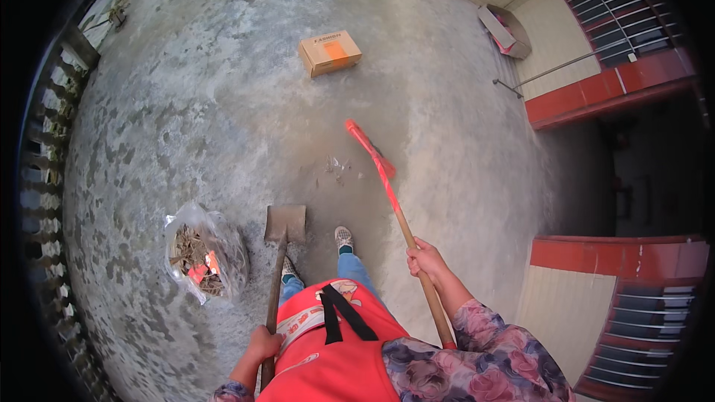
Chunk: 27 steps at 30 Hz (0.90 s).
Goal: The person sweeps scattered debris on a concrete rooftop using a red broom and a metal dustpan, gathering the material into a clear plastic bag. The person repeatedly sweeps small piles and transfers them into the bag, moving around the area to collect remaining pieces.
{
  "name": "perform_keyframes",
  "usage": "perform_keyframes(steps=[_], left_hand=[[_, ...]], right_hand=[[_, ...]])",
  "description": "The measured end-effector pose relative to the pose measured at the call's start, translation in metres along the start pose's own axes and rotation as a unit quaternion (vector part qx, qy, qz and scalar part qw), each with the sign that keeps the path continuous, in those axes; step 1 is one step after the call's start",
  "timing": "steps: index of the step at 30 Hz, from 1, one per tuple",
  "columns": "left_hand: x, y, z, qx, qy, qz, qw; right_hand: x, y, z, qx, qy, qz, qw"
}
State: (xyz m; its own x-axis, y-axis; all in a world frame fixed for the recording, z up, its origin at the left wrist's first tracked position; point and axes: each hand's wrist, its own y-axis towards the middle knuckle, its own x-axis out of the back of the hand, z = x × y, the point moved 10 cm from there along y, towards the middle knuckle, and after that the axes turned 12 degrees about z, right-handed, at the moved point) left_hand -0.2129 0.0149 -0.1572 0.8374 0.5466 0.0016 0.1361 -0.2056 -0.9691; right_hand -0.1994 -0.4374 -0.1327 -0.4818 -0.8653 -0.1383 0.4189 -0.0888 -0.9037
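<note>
My left hand (265,343) is closed around the wooden handle of a flat-bladed shovel (286,224), whose metal blade rests on the concrete by my feet. In my right hand (423,258) is the wooden handle of a broom (385,170) with a red head, held low over the ground ahead of me. Left of the broom head lies a small scatter of litter (337,167). A clear plastic bag (237,254) of dry leaves and red scraps stands open-topped left of the shovel.
A closed cardboard box (330,54) sits on the concrete ahead. Another carton (505,33) stands by the tiled wall at the right, near a metal rail (564,66). A dark doorway (586,173) lies at the right. A balustrade (47,178) runs along the left edge.
</note>
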Motion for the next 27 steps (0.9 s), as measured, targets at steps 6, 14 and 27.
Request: perform_keyframes(steps=[6,14,27], left_hand=[[0.025,0.023,0.056,-0.009,0.103,-0.068,0.992],[0.038,0.024,0.053,-0.012,0.144,-0.064,0.987],[0.013,0.050,0.094,0.000,0.130,-0.079,0.988]], right_hand=[[-0.082,0.021,-0.014,-0.018,0.184,0.050,0.981],[-0.123,-0.034,0.003,-0.004,0.192,0.098,0.976],[-0.063,0.053,0.063,0.085,-0.507,-0.070,0.855]])
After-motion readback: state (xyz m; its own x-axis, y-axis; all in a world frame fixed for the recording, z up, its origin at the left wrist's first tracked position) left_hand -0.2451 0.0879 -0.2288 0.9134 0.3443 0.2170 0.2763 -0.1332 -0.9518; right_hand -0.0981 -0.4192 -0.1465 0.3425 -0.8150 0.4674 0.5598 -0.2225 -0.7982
